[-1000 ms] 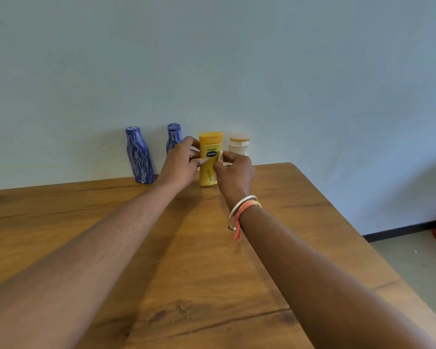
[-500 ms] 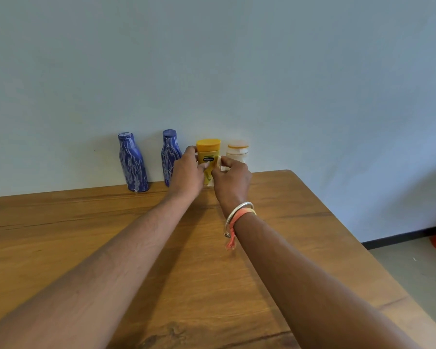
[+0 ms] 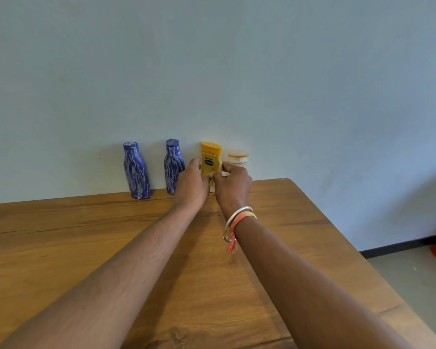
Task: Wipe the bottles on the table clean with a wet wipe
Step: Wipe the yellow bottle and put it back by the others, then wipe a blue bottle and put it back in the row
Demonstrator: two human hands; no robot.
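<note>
A yellow plastic lotion bottle with a dark oval label (image 3: 210, 159) is shown upright at the far edge of a brown wooden table (image 3: 86, 248), close to a pale blue wall (image 3: 237, 71). The bottle's left side is gripped by the left hand (image 3: 190, 186), whose fingers are curled round it. A small pale wet wipe (image 3: 219, 167) is pinched between the curled fingers and thumb of the right hand (image 3: 233, 186) and is held against the bottle's right side; only a little of the wipe is exposed. To the left of the yellow bottle, two blue bottles streaked with white are stood along the wall: the nearer one (image 3: 173, 167) just beside the left hand, the farther one (image 3: 136, 170) well apart from it. A translucent white jar with an orange band (image 3: 238, 157) is partly hidden behind the right hand. A silver bangle (image 3: 233, 217) and an orange thread (image 3: 237, 222) are worn on the right wrist.
</note>
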